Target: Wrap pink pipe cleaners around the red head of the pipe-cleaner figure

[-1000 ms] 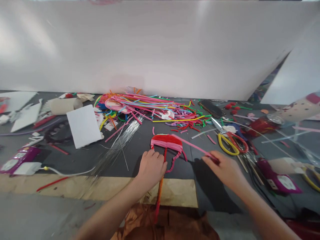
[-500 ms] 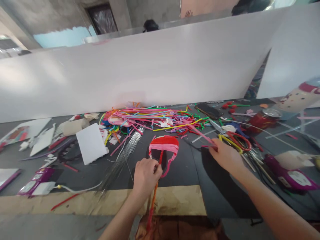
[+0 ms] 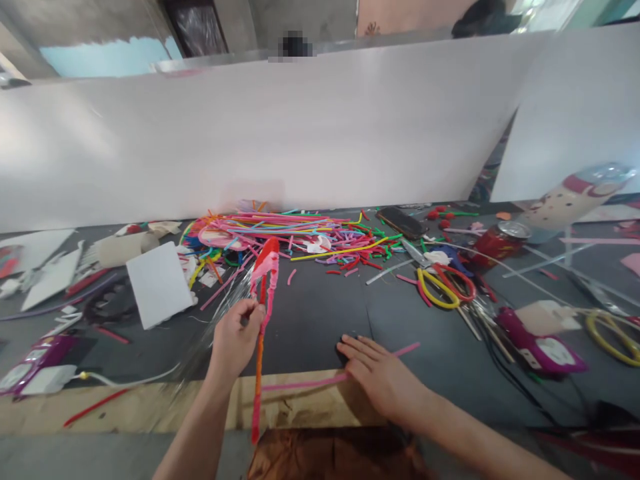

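My left hand (image 3: 239, 340) is closed around a pipe-cleaner craft (image 3: 267, 267), lifted off the table left of centre. Its top is red and pink and is seen nearly edge-on; an orange and red stem (image 3: 259, 373) hangs below my fingers. My right hand (image 3: 377, 373) lies flat with its fingers stretched out, over a pink pipe cleaner (image 3: 305, 385) near the table's front edge. That pipe cleaner runs under the palm, and its far end shows past the hand. Whether the fingers press on it, I cannot tell.
Behind my hands spreads a heap of coloured pipe cleaners (image 3: 300, 230) before a white partition (image 3: 310, 133). At right are scissors (image 3: 440, 287), a red can (image 3: 500, 243) and a purple glue gun (image 3: 540, 343). A white card (image 3: 159, 285) and thin wires (image 3: 205, 353) lie left.
My right hand has come from the pile's right side to the front edge, bringing a pink pipe cleaner, and opened flat. My left hand has shifted left and turned the craft edge-on.
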Motion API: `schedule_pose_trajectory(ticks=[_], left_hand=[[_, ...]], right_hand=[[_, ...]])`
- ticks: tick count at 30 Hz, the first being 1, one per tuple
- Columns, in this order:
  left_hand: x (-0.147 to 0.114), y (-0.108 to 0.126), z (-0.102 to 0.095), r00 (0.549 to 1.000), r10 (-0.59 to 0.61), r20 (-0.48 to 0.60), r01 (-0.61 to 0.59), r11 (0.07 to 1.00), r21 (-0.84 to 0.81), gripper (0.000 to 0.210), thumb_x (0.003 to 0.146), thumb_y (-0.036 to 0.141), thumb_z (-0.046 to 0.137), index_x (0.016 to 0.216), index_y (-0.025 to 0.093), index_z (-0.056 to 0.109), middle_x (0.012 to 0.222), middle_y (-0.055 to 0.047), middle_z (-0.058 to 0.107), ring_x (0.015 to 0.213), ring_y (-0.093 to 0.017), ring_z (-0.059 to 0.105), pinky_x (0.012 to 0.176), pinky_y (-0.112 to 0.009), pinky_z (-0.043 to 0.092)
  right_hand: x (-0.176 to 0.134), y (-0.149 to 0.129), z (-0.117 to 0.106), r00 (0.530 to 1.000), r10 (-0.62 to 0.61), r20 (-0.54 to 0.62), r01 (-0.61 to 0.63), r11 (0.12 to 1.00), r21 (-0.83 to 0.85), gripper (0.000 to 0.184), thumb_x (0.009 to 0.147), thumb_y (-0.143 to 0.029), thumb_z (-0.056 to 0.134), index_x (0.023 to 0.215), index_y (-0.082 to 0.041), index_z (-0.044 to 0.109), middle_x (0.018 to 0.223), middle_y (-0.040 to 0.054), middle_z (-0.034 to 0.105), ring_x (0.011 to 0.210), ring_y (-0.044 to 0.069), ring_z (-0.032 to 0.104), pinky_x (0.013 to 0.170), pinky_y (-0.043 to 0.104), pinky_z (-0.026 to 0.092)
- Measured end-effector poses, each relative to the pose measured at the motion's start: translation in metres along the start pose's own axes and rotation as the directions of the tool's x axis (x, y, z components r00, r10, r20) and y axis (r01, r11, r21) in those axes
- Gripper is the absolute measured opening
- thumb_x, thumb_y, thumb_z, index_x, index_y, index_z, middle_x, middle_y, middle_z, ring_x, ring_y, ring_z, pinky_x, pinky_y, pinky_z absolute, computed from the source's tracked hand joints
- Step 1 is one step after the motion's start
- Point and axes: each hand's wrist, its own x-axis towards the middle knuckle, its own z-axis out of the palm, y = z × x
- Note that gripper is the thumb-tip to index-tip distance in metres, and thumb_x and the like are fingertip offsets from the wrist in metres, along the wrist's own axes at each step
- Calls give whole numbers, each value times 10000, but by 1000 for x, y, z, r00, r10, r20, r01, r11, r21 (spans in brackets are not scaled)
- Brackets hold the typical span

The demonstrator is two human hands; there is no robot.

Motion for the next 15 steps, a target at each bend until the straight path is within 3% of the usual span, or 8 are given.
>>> schedule_pose_trajectory(ticks=[2,5,9,12,15], left_hand=[[0,-1,1,1000,3,9,-4,1000,26,252,801,373,427,673,192,547,556,46,516,520,-109,468,528,-211,350],[-5,2,9,995,71,69,-78,992,102,253,816,350,429,651,192,539,599,29,547,574,-120,497,571,-222,355],[-16,13,32,962,211,172,-248,940,234,221,789,258,472,583,192,518,586,6,551,622,-147,501,616,-256,329],[-19,19,44,954,223,200,-265,939,218,197,783,220,480,593,193,525,589,8,556,618,-144,495,617,-258,320],[-17,20,46,964,203,171,-231,959,163,185,791,216,471,616,193,527,610,8,563,634,-141,502,624,-252,330]], right_hand=[[5,28,-9,983,179,-47,-181,982,-54,329,802,-86,370,982,-193,624,1103,71,672,1047,166,598,926,306,472],[6,84,-34,902,402,-158,-419,903,-94,345,830,-88,299,975,-112,611,1060,190,660,1043,266,597,913,452,453],[-5,123,-56,786,584,-204,-597,802,-5,287,870,-205,348,1026,-173,587,946,116,689,901,231,647,787,346,509],[-19,116,-58,783,568,-252,-584,812,15,270,856,-225,363,968,-188,606,980,110,676,928,227,636,814,342,499],[-33,101,-55,842,501,-198,-509,861,11,275,859,-239,371,960,-198,623,971,99,675,897,209,643,790,323,507]])
